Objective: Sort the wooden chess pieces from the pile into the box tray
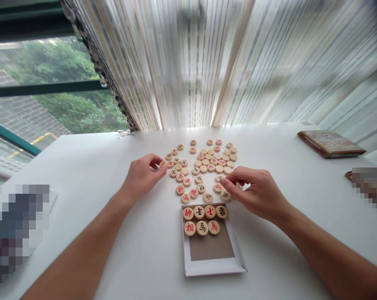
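Observation:
Many round wooden chess pieces [204, 166] with red or black characters lie scattered in the middle of a white table [91, 166]. My left hand [143, 175] rests at the left edge of the heap, fingers curled and pinching a red-marked piece [162, 164]. My right hand [257, 191] lies at the heap's right side, fingers pressed together on pieces near its front. In front of the heap sits a shallow white box tray [212, 266] with a brown floor. Several pieces [204, 212] lie in two rows at its far end.
A flat brown box lid [330, 143] lies at the table's far right. Striped curtains hang behind the table and a window opens at the left. Blurred patches sit at the left and right table edges.

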`<state>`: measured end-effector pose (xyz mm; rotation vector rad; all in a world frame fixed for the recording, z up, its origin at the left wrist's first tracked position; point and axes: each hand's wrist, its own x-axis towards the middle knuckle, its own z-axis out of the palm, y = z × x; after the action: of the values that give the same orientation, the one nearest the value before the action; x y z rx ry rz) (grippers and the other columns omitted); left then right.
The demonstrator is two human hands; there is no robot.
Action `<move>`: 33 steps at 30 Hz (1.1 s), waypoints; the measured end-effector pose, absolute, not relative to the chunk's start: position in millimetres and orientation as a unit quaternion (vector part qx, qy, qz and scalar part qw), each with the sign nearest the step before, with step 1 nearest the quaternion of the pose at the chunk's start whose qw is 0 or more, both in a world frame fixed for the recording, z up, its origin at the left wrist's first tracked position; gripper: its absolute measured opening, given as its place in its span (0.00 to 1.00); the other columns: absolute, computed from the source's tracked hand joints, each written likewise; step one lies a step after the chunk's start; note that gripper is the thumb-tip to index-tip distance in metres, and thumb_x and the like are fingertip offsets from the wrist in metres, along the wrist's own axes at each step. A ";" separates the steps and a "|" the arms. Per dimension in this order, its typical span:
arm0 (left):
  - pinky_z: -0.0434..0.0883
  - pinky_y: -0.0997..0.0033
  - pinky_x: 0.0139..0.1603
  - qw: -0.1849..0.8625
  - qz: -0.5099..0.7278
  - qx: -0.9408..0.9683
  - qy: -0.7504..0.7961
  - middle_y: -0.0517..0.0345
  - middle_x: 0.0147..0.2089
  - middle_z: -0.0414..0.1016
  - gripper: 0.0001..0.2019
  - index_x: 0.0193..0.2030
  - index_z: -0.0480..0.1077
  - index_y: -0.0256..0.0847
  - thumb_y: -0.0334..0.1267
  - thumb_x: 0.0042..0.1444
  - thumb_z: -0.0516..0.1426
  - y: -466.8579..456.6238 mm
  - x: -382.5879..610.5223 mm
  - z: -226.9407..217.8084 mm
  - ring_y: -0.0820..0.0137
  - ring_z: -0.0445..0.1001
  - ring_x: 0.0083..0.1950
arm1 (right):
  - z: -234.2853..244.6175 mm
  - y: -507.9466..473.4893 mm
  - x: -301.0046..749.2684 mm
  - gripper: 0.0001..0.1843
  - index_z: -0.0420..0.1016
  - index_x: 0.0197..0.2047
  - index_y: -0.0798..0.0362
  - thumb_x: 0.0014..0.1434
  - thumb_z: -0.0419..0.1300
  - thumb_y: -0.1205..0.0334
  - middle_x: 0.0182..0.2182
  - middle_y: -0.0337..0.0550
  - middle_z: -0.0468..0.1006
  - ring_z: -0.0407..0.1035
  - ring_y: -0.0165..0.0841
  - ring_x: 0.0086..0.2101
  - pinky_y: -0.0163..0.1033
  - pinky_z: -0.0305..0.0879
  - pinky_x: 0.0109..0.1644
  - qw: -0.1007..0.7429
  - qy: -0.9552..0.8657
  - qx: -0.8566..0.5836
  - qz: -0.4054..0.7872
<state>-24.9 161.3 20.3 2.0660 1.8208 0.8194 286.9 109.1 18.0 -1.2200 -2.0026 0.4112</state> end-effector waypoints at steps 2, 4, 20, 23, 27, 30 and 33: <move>0.76 0.65 0.41 0.162 0.336 0.701 0.608 0.52 0.39 0.84 0.14 0.44 0.79 0.38 0.47 0.60 0.65 158.0 -20.4 21.3 0.63 0.82 0.38 | 17.8 108.7 286.1 0.13 0.79 0.28 0.51 0.67 0.64 0.61 0.23 0.39 0.78 0.66 0.31 0.24 0.37 0.61 0.29 0.378 -0.778 -0.473 0.167; 0.78 0.66 0.43 0.229 0.389 0.699 0.554 0.51 0.40 0.85 0.14 0.45 0.79 0.38 0.47 0.59 0.67 150.2 -11.4 22.5 0.64 0.83 0.39 | 17.2 107.8 284.6 0.12 0.81 0.31 0.52 0.67 0.64 0.61 0.25 0.40 0.80 0.67 0.31 0.25 0.37 0.62 0.30 0.382 -0.771 -0.474 0.187; 0.80 0.68 0.43 0.506 0.334 0.708 0.361 0.51 0.42 0.84 0.12 0.52 0.82 0.39 0.36 0.62 0.66 93.2 42.4 28.5 0.67 0.80 0.40 | 16.7 85.3 259.8 0.19 0.80 0.50 0.53 0.62 0.72 0.50 0.34 0.46 0.86 0.80 0.37 0.34 0.39 0.77 0.36 0.436 -0.622 -0.402 0.512; 0.81 0.67 0.46 0.546 0.353 0.670 0.358 0.48 0.45 0.85 0.13 0.52 0.82 0.39 0.36 0.62 0.66 92.6 44.4 27.8 0.64 0.83 0.43 | 17.0 85.6 258.4 0.19 0.82 0.47 0.52 0.57 0.76 0.51 0.33 0.44 0.85 0.80 0.36 0.33 0.38 0.78 0.35 0.453 -0.592 -0.396 0.536; 0.82 0.68 0.47 0.588 0.382 0.615 0.362 0.48 0.44 0.87 0.10 0.48 0.83 0.37 0.35 0.60 0.68 94.0 47.3 27.0 0.65 0.85 0.45 | 16.4 86.2 258.8 0.16 0.84 0.45 0.51 0.56 0.78 0.56 0.34 0.43 0.86 0.80 0.34 0.34 0.35 0.78 0.37 0.470 -0.566 -0.390 0.554; 0.83 0.69 0.47 0.614 0.390 0.585 0.357 0.49 0.42 0.87 0.07 0.46 0.84 0.37 0.35 0.61 0.68 94.5 47.8 26.2 0.66 0.86 0.43 | 17.1 85.9 259.4 0.12 0.86 0.41 0.51 0.55 0.79 0.60 0.35 0.42 0.87 0.81 0.32 0.35 0.33 0.78 0.39 0.467 -0.567 -0.380 0.561; 0.83 0.70 0.47 0.623 0.400 0.573 0.351 0.51 0.41 0.87 0.06 0.44 0.84 0.38 0.35 0.62 0.68 93.8 47.4 25.9 0.67 0.86 0.42 | 18.3 85.4 259.8 0.12 0.87 0.40 0.51 0.53 0.80 0.63 0.34 0.42 0.88 0.81 0.32 0.34 0.32 0.78 0.38 0.465 -0.565 -0.380 0.566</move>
<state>47.4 93.8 25.9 1.3168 0.8066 0.9195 259.8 85.4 18.3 -0.9345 -1.3876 1.3897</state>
